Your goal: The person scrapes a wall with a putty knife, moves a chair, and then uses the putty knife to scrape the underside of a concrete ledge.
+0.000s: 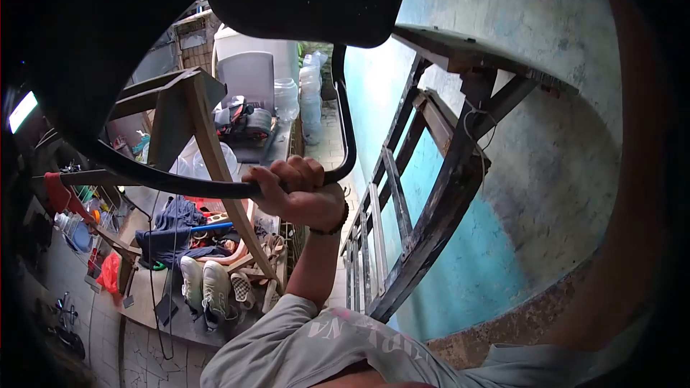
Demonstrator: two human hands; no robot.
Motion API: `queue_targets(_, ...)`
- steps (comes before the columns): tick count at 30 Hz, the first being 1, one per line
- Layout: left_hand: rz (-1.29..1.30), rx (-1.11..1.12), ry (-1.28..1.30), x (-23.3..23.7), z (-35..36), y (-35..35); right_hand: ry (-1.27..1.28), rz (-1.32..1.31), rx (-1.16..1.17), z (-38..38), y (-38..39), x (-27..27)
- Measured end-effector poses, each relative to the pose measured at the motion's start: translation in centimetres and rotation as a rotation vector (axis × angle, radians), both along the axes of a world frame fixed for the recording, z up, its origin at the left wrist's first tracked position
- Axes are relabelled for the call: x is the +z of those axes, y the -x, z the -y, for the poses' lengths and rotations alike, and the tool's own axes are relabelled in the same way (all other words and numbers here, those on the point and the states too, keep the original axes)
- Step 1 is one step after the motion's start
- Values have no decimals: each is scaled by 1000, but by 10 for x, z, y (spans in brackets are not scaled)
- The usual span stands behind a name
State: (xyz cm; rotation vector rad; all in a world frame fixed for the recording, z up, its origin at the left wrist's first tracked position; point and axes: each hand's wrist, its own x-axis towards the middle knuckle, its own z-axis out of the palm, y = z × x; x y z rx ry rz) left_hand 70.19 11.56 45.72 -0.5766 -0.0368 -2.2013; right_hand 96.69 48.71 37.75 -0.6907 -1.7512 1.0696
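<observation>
My left hand (298, 190) is raised near the middle of the view, its fingers wrapped round a curved black metal tube (187, 185). A dark bracelet circles the wrist. The tube bends upward on the right and meets a dark flat panel (309, 0) at the top, which has small holes in it. The rest of this black object is lost in shadow. My right arm (611, 259) reaches up along the dim right edge, and its hand is out of sight.
A wooden ladder (431, 244) leans by the turquoise wall (489, 266). Left of my hand is a wooden frame (215, 151). Shoes (215, 291) and dark cloth (169, 233) lie below it. Behind stand a grey plastic panel (246, 79) and clear containers (310, 97). A red bag (109, 271) hangs lower left.
</observation>
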Motion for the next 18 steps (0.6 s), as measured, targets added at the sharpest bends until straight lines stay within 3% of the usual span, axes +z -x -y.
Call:
queue_targets(3,26,-31,-58,8,-8,-9,27,20,22,6,-1,-21)
queue_targets(8,-63,66,57,34,6,-3,66,48,38,13,1,-47)
queue_targets(13,-32,122,113,44,6,22,52,50,35,3,20,-37)
queue_targets(18,-88,9,55,39,-13,58,-5,18,-28,-11,43,-10)
